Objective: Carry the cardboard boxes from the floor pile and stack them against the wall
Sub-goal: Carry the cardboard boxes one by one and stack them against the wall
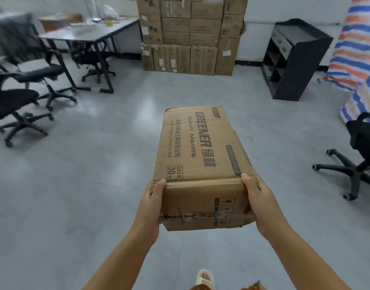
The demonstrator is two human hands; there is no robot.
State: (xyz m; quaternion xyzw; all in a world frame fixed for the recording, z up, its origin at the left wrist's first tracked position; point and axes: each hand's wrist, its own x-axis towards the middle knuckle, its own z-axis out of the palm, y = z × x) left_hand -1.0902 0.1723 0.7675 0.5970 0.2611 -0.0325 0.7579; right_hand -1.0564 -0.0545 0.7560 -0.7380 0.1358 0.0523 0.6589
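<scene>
A long brown cardboard box (pixel 198 155) with dark "GREENER" print is held in the air in front of me, lengthwise away from me. My left hand (pixel 152 203) grips its near left corner, thumb on top. My right hand (pixel 256 200) grips its near right corner, thumb on the top edge. Straight ahead, a tall stack of cardboard boxes (pixel 190 36) stands against the white far wall; its top is cut off by the frame.
Grey floor lies between me and the stack. A grey desk (pixel 89 33) and several black office chairs (pixel 27 95) stand at the left. A black shelf unit (pixel 295 59) and a striped tarp (pixel 359 49) are at the right, with another chair (pixel 355 164) nearer.
</scene>
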